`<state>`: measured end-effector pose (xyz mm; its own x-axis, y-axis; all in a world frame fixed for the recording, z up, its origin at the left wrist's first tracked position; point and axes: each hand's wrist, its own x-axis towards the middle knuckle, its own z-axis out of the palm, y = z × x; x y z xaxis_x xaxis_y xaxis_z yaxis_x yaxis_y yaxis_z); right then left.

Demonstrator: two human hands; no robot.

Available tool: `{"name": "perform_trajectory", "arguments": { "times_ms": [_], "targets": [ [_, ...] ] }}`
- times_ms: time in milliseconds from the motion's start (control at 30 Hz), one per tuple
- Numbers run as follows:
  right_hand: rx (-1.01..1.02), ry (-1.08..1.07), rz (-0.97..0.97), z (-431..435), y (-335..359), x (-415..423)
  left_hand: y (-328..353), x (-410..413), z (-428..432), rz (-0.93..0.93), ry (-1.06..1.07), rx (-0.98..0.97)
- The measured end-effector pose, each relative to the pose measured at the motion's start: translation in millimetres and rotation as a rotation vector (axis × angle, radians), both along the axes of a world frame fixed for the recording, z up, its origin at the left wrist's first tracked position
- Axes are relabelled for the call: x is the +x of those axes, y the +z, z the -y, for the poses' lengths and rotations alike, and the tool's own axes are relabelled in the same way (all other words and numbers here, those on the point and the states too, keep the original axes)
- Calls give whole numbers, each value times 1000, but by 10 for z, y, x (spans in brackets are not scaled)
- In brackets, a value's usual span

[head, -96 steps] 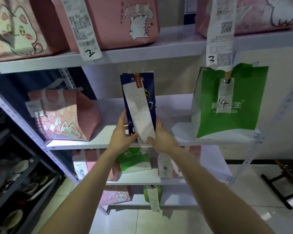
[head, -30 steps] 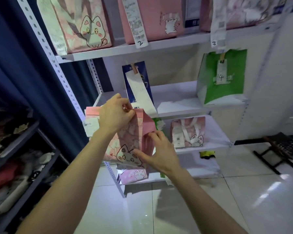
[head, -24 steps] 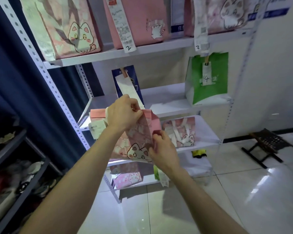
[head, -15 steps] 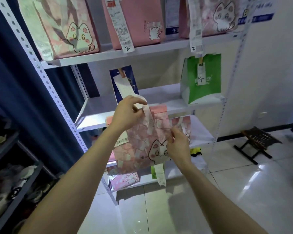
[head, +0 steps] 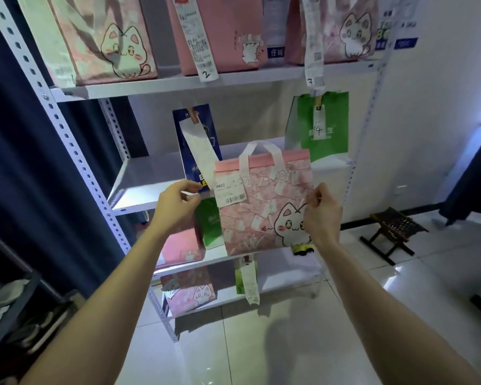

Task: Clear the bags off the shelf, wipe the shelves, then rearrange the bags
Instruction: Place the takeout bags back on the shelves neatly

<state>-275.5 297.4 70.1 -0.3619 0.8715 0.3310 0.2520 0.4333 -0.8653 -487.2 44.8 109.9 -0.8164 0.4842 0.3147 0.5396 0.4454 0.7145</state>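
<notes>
I hold a pink cat-print bag (head: 264,207) up in front of the white metal shelf (head: 150,179), its front and white label facing me. My right hand (head: 321,215) pinches the bag's right edge. My left hand (head: 175,207) is closed at its left edge, beside the label; its grip on the bag is partly hidden. Behind, on the second shelf, stand a blue bag (head: 197,140) with a long receipt and a green bag (head: 321,126) marked 14.
The top shelf carries three pink cat bags (head: 103,43). The lower shelves hold more pink (head: 189,294) and green bags (head: 210,226). A dark curtain (head: 20,162) hangs at the left, and a low black stool (head: 395,232) stands on the tiled floor at the right.
The pink bag came off the left of the second shelf and was turned front-on and swung right. My hands shifted from its top to its two side edges.
</notes>
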Motion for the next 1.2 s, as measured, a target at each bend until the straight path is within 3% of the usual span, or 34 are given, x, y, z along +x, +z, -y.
{"name": "perform_trajectory", "arguments": {
  "times_ms": [267,500,733,1200],
  "targets": [
    [32,-16,-71,-528,237,-467,-237,-335,-517,90,-82,-47],
    [46,2,-167,-1174,344,-1047,-373,-828,-1034,25,79,-48],
    [24,58,-142,-1500,247,-1555,-640,-1192,-1006,78,235,-39],
    [-28,23,-132,-1456,-7,-2206,-582,-1921,-884,255,197,102]
  ]
}}
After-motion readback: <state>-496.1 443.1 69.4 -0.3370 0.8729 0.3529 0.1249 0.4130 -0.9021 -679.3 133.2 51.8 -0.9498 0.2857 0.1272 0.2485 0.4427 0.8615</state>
